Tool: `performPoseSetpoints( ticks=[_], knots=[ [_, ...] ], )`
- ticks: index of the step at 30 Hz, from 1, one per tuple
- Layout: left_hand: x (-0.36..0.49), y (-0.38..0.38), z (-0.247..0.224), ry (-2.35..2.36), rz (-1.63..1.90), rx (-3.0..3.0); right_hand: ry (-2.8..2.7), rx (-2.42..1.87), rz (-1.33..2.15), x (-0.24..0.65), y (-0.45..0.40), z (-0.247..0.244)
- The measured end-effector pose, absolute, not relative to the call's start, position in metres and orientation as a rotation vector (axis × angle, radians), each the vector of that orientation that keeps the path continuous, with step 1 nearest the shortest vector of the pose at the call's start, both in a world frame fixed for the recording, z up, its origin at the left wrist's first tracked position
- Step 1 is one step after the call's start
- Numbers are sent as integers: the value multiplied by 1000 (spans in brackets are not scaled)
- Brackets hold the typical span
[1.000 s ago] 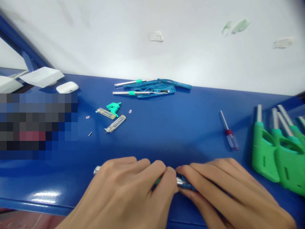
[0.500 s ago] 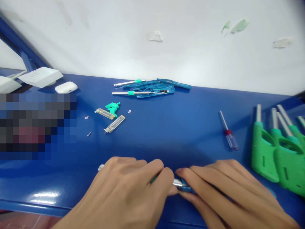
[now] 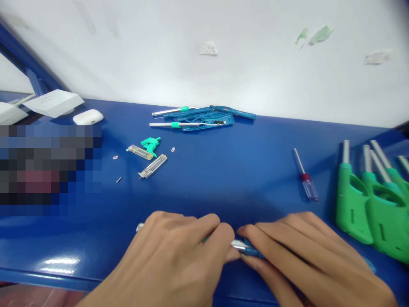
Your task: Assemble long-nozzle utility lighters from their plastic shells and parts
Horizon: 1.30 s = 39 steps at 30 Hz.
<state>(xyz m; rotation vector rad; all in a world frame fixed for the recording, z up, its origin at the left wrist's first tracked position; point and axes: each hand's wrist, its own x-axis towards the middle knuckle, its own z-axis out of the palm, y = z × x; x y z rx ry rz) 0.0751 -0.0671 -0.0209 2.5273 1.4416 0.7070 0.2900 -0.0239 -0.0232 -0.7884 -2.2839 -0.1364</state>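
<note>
Near the front edge of the table, my left hand [image 3: 179, 251] is closed around the metal tube of a blue gas lighter [image 3: 253, 249]. The tube's tip sticks out to the left of this hand, and a bit of green shows under the fingers. My right hand [image 3: 306, 256] wraps round the lighter's blue body, thumb and fingers pressed close to the left hand. A short stretch of bare tube and blue plastic shows between the hands; the rest is hidden under them.
Blue lighter shells with metal tubes [image 3: 174, 125] lie at the back. A green trigger piece [image 3: 150, 145], clear fuel tanks [image 3: 153, 166] and a small screw [image 3: 119, 180] lie left of centre. A screwdriver [image 3: 308, 187] and several green lighters [image 3: 354, 204] are at right. A white case [image 3: 88, 117] sits back left.
The tube's tip at the left has shifted slightly right and down. Both hands keep their grip on the lighter in nearly the same place.
</note>
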Motion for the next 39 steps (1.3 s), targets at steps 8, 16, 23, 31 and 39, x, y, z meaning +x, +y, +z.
performPoseSetpoints(
  ticks=[8, 16, 23, 31, 39],
  knots=[
    [86, -58, -7, 1486, 818, 2551, -2273, -801, -147, 292, -24, -30],
    [80, -66, -13, 1465, 696, 2516, -2274, -845, -129, 296, -26, -32],
    [72, -74, -19, 1421, 601, 2489, -2280, -835, -124, 299, -27, -31],
    [72, -72, -16, 1388, 579, 2538, -2329, -850, 65, 300, -23, -22],
    [71, -70, -15, 1350, 482, 2467, -2279, -922, 279, 298, -23, -9]
  ],
)
